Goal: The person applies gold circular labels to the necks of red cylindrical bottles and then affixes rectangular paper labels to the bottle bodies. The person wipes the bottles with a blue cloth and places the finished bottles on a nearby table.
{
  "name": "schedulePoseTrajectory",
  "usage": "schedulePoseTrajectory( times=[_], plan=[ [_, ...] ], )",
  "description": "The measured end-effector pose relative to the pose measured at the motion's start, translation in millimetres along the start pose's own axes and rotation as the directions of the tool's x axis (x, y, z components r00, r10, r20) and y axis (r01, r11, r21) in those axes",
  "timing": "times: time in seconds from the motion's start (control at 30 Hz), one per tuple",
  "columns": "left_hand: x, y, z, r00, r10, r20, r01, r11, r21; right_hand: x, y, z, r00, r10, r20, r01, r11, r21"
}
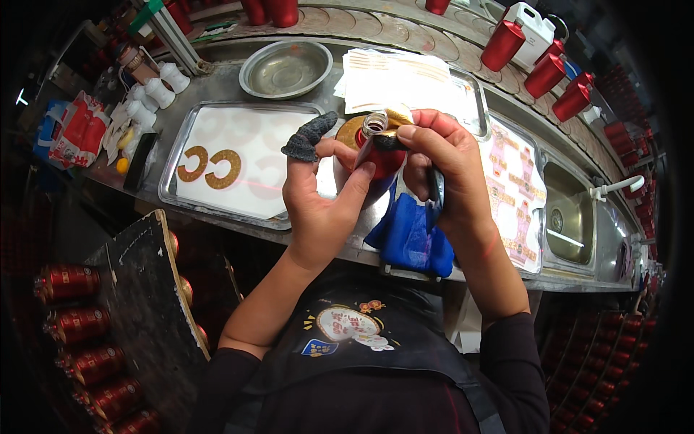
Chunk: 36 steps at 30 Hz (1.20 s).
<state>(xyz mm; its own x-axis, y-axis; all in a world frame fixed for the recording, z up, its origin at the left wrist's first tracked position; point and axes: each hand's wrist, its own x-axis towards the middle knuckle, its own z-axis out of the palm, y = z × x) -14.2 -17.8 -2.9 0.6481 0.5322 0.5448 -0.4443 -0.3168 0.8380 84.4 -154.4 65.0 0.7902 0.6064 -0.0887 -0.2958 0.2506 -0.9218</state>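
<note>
The red bottle [387,168] is in front of the person's chest, between both hands, its clear glass neck [374,124] open at the top; its base is hidden, so whether it rests on the worktop [340,244] cannot be told. The right hand [454,159] has its thumb and a bent finger pinching a curled gold piece [399,114] right beside that neck, and this looks like the weakest point: a hard tug or an uneven pinch could crease or tear it, or bring it against the bottle askew. The left hand [318,206] has its thumb and one finger close together at the bottle's near side, while a finger in a dark knitted cover [303,145] sticks out; whether they grip or merely steady is unclear, and if the hold is light, sideways pressure from the right could turn or tip the bottle. A dark, slim object [436,186] along the right palm might scratch the red surface should the wrist roll inward. Scraps could drop into the uncovered mouth. The blue cloth [416,235] bunched at the worktop's near edge might snag a sleeve or slide off if brushed.
</note>
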Motion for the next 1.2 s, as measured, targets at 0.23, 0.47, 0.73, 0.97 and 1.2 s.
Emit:
schedulePoseTrajectory(
  times=[0.23,0.47,0.73,0.97,1.2],
  plan=[
    [-2,4,8,0.992,-0.111,-0.067,0.098,0.980,-0.172,2,2,4,0.999,-0.015,-0.042,0.014,1.000,-0.021],
    [0,12,-7,0.982,-0.190,0.002,0.175,0.901,-0.398,3,3,7,0.999,-0.023,-0.033,0.022,1.000,-0.016],
    [4,-1,-23,0.947,-0.265,-0.179,0.193,0.919,-0.343,-6,5,-3,0.995,-0.095,-0.020,0.093,0.989,-0.115],
    [13,-13,-34,0.921,-0.371,-0.121,0.326,0.902,-0.283,-12,15,-22,0.974,-0.224,-0.010,0.211,0.930,-0.300],
    [10,-4,-12,0.918,-0.391,0.061,0.389,0.864,-0.320,-9,28,-12,0.971,-0.238,0.015,0.237,0.956,-0.173]
  ],
)
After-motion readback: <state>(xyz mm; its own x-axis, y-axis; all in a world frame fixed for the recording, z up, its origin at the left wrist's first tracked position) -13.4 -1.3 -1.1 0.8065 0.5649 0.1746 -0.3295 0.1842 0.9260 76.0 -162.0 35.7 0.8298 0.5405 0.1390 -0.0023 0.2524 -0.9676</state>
